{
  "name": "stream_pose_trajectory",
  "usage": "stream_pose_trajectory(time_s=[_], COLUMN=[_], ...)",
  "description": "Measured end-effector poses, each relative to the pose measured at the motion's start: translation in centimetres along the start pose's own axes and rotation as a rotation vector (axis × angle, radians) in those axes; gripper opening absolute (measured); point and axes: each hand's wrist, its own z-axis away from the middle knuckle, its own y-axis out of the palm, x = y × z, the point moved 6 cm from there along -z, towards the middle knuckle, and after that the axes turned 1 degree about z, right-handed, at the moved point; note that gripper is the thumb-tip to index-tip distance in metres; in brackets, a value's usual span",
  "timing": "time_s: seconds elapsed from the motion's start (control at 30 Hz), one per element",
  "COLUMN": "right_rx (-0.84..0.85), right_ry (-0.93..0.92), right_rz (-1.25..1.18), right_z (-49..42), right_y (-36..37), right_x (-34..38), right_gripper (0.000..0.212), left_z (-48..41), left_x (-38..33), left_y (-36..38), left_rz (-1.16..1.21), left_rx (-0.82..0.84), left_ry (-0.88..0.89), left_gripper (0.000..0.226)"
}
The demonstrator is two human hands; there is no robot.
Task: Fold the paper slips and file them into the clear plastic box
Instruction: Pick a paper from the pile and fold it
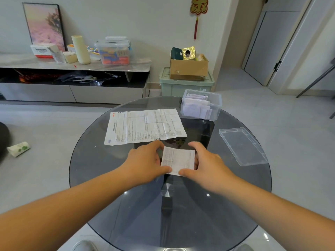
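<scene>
The round smoked-glass table (112, 178) bears a large creased printed sheet (145, 126), with a small folded slip (178, 160) just nearer. At far right stands a clear plastic box (218, 99) holding folded papers, its lid (243, 146) lying flat nearby.

A small folded paper slip (178, 161), printed in faint lines, lies flat near the centre of a round glass table (108, 169), pinched at its side edges by the left hand (146, 160) and right hand (206, 160). Beyond it, a large creased printed sheet (145, 126) lies unfolded. At far right, the lidless clear plastic box (217, 104) holds folded slips (195, 107) standing on edge.
</scene>
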Motion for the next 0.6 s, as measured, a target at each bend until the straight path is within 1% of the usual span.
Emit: stream_pose_trajectory(time_s=[0.03, 0.1, 0.13, 0.2, 0.23, 0.3, 0.47, 0.6], right_rx=[-0.008, -0.056, -0.081, -0.082, -0.068, -0.023, 0.137, 0.212], right_ry=[0.000, -0.028, -0.031, -0.016, -0.014, -0.009, 0.041, 0.012], right_rz=[0.057, 0.203, 0.256, 0.291, 0.290, 0.282, 0.249, 0.270], right_z=[0.0, -0.2, -0.3, -0.3, -0.3, -0.4, -1.2, -1.4], right_y=[0.0, 0.1, 0.1, 0.4, 0.5, 0.4, -0.7, -1.0], right_x=[0.0, 0.1, -0.1, -0.4, -0.5, -0.7, -1.6, -1.6], right_gripper=[0.075, 0.068, 0.065, 0.067, 0.068, 0.070, 0.070, 0.070], left_z=[-0.2, -0.4, -0.5, -0.7, -0.7, -0.9, -1.5, -2.4], left_x=[0.1, 0.2, 0.3, 0.4, 0.5, 0.8, 0.5, -0.4], left_y=[0.1, 0.4, 0.6, 1.0, 1.1, 1.1, 0.8, 0.4], left_rz=[-0.005, -0.041, -0.071, -0.136, -0.161, -0.186, -0.254, -0.298], left_rx=[-0.009, -0.029, -0.036, -0.033, -0.018, 0.024, 0.134, 0.249], left_ry=[-0.003, 0.005, 0.011, 0.026, 0.026, 0.020, 0.022, 0.043], left_gripper=[0.067, 0.080, 0.078, 0.062, 0.055, 0.051, 0.062, 0.071])
